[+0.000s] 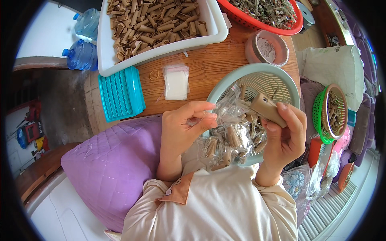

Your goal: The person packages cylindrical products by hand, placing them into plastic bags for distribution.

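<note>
My right hand (287, 134) grips a brown, tube-shaped piece (268, 109) between thumb and fingers, tilted over a grey-green basket (292, 78). To its left, the thumb and index finger of my left hand (181, 126) pinch the edge of some clear plastic film (230, 99). The film spreads between both hands, above the basket. More clear plastic with brown pieces (233, 135) fills the near part of the basket. Thin dry stems stick up near the held tube. My hands hide part of the basket's contents.
A white tub (217, 30) full of brown tube pieces stands on the wooden table. Nearby are a turquoise ridged tray (120, 94), a stack of small clear bags (177, 84), a pinkish bowl (251, 50) and a red basket (295, 26). A green basket (319, 116) stands at right.
</note>
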A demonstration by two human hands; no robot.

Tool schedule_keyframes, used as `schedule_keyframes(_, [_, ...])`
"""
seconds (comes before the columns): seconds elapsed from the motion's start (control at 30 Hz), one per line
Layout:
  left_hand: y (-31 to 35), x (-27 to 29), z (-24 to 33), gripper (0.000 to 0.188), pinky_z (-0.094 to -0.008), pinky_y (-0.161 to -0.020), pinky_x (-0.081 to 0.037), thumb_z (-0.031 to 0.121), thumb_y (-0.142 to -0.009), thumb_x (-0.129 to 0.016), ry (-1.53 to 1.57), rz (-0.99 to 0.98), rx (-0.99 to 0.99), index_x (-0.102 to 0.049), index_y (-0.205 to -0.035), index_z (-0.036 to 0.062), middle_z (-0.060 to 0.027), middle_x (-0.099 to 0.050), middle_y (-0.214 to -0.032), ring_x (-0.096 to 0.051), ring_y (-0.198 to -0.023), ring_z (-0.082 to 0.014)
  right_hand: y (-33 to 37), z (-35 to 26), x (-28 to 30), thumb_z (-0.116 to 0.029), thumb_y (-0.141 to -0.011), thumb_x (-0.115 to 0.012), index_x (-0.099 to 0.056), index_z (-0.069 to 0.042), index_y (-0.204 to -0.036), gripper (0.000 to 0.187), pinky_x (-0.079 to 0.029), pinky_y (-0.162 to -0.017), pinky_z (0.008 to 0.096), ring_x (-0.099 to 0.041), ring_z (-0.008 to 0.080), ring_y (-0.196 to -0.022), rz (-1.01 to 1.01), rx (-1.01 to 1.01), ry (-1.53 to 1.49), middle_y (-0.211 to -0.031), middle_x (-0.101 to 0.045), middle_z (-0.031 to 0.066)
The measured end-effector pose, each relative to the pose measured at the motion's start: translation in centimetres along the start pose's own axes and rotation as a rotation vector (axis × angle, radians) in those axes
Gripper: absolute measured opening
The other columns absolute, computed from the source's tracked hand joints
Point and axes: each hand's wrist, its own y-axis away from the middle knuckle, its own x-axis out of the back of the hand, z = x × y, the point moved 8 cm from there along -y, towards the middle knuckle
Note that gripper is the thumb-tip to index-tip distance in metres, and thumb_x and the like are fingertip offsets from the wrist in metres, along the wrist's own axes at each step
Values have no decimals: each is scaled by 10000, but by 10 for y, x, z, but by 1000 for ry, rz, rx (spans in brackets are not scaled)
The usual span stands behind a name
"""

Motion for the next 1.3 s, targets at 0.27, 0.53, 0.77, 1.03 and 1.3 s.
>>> schedule_keyframes(0.27, [2, 1, 5, 304, -211, -613, -516, 148, -728, -699, 2, 17, -38, -604, -991, 29, -106, -666, -743, -653, -713, -128, 4, -9, 8, -49, -754, -649, -608, 27, -958, 222, -480, -604, 254, -585, 182, -693, 77, -65, 21, -856, -581, 142])
schedule_keyframes(0.53, [4, 1, 10, 316, -226, -619, -520, 124, -709, -709, -145, 87, -80, -603, -992, 29, -112, -663, -745, -658, -724, -150, 7, -31, 5, -6, -677, -683, -605, 1, -971, 305, -488, -619, 258, -587, 206, -736, -60, 60, 227, -880, -584, 146])
schedule_keyframes(0.77, [4, 4, 14, 302, -232, -629, -524, 79, -705, -710, -250, 158, -110, -608, -983, 18, -122, -662, -757, -656, -725, -148, 14, -33, 13, -29, -714, -664, -597, 2, -978, 274, -483, -616, 249, -585, 190, -736, 26, 28, 122, -893, -579, 147])
schedule_keyframes(1.03, [6, -3, 11, 321, -232, -633, -524, 12, -685, -712, -31, 61, -54, -612, -990, 11, -124, -663, -779, -650, -735, -140, 6, -4, 0, 52, -722, -620, -599, 15, -979, 261, -476, -536, 214, -576, 156, -726, -1, -184, 126, -902, -576, 112])
schedule_keyframes(1.3, [1, -16, 9, 380, -230, -663, -513, -9, -663, -716, -45, -44, -25, -606, -1026, 16, -113, -664, -853, -648, -778, -146, 11, 25, -22, 41, -712, -627, -589, 7, -974, 267, -496, -574, 223, -584, 151, -733, -355, -546, -115, -882, -579, 91])
